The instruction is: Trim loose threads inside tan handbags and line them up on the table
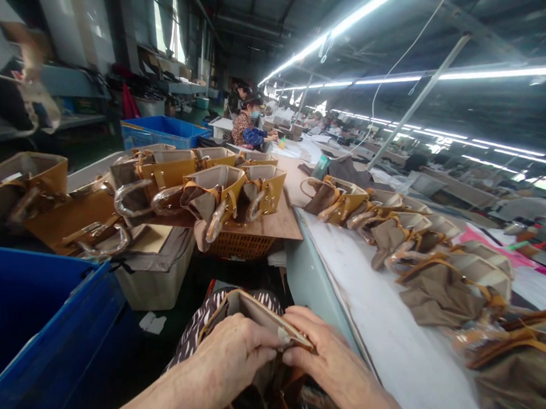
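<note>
An open handbag (271, 318) with tan trim and a pale lining rests on my lap, over black-and-white patterned clothing. My left hand (235, 356) reaches across its opening, fingers pinched at the inside of the rim near the right corner. Right there a small whitish piece (284, 336) shows at my fingertips; its kind is unclear. From the other side, my right hand (322, 353) grips the same rim corner, thumb inside and fingers over the outer edge. My forearms and hands hide much of the bag's lower body.
Several similar handbags (257, 191) with wrapped handles stand on a brown board (281, 225) ahead. More bags (441, 287) line the white-covered table (385, 345) at right. A blue bin (32, 311) is close at left, another blue bin (160, 126) farther back. A person (248, 127) sits beyond.
</note>
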The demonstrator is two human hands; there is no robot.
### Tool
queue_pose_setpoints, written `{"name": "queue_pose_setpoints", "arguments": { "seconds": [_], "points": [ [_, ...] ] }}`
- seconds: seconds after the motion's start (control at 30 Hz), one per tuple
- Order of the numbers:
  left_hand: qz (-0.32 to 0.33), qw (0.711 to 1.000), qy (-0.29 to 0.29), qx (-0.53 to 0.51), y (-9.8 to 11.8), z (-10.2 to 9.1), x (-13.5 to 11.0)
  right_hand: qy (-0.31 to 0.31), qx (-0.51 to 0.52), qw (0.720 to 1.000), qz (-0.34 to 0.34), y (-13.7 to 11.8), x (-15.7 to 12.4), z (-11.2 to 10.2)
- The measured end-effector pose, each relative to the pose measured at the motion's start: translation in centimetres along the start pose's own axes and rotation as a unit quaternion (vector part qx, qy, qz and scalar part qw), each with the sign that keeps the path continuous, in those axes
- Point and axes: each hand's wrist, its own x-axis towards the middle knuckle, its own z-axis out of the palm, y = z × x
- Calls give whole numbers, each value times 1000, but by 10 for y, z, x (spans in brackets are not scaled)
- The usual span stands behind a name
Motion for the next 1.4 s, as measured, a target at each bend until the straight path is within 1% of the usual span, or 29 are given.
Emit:
{"name": "queue_pose_setpoints", "arguments": {
  "seconds": [0.07,0.13,0.3,0.43,0.5,0.6,0.67,0.7,0.77,0.87,0.93,0.97,1.03,1.13,1.3,1.4],
  "points": [
    [-16,1000,8,-4,0,0,2,57,-9,998,-6,-1,-3,7],
    [-27,999,16,-7,1,-1,4,80,2,997,-16,1,-3,12],
    [-26,999,24,-37,0,-2,6,41,35,997,-49,3,1,11],
    [-52,998,36,-8,-2,-3,14,23,59,996,-58,4,8,6],
    [-87,995,38,34,-1,-4,18,27,71,995,-57,5,9,5],
    [-156,981,40,111,7,-7,20,32,92,994,-45,8,8,2],
    [-183,972,38,142,12,-8,19,39,101,994,-34,10,6,0],
    [-185,970,40,151,14,-9,18,42,103,993,-29,11,5,-2],
    [-170,969,55,170,15,-9,15,40,105,993,-23,15,3,-5],
    [-131,962,111,212,11,-8,14,29,108,994,-18,21,1,-9],
    [-119,958,146,218,6,-8,14,26,111,993,-17,25,-1,-12],
    [-113,960,156,200,3,-8,14,24,112,993,-19,26,-2,-13],
    [-106,973,156,132,-4,-10,15,20,116,993,-19,28,-5,-15],
    [-107,986,126,15,-13,-15,17,11,121,993,-13,29,-10,-19],
    [-121,984,86,-101,-25,-20,20,-5,106,994,-17,34,-16,-22],
    [-126,980,63,-140,-31,-20,23,-16,110,994,-14,40,-17,-21]
  ]
}}
